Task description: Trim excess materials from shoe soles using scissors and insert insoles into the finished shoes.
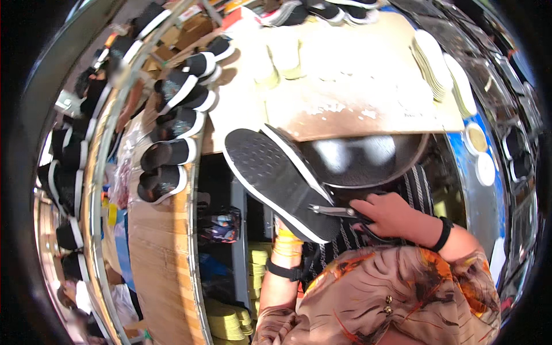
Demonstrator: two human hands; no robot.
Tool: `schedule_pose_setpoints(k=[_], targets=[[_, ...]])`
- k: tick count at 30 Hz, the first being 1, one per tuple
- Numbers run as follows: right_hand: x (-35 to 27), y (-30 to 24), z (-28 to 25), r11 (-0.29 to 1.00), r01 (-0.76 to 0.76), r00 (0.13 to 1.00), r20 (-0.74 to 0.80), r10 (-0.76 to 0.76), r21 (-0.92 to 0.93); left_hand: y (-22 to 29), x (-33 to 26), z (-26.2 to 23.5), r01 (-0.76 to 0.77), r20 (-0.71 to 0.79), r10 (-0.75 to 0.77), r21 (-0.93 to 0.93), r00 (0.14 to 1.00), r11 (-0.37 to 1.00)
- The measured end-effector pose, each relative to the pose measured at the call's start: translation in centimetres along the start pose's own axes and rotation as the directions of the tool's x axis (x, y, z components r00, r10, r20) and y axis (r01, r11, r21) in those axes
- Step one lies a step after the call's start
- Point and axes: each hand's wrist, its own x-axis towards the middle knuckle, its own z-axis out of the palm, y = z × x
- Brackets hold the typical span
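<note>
A black shoe (276,178) with a white edge is held up at the middle, its dark sole turned toward me. Behind it shows the white rim of a second shoe (294,154). My left hand (282,226) grips from underneath; its fingers are hidden behind the sole. In my closed right hand (388,214) is a pair of scissors (340,211). The blades lie over the sole near its lower end, slightly parted. I cannot tell whether they cut anything there.
Beyond the shoes a dark round bowl (374,161) sits partly under a pale worktable (374,118). Yellowish insole stacks (430,66) stand at its right. Several black shoes (172,123) line the wooden shelf (167,247) on the left. More insoles (225,322) are stacked below.
</note>
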Motion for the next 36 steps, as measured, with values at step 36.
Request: schedule_pose_setpoints(k=[36], targets=[[-30.7, 33.6, -17.9, 0.28, -0.887, -0.089, -0.732, 0.675, 0.366, 1.6, 3.4, 7.3, -0.243, 0.259, -0.022, 0.868, 0.966, -0.434]])
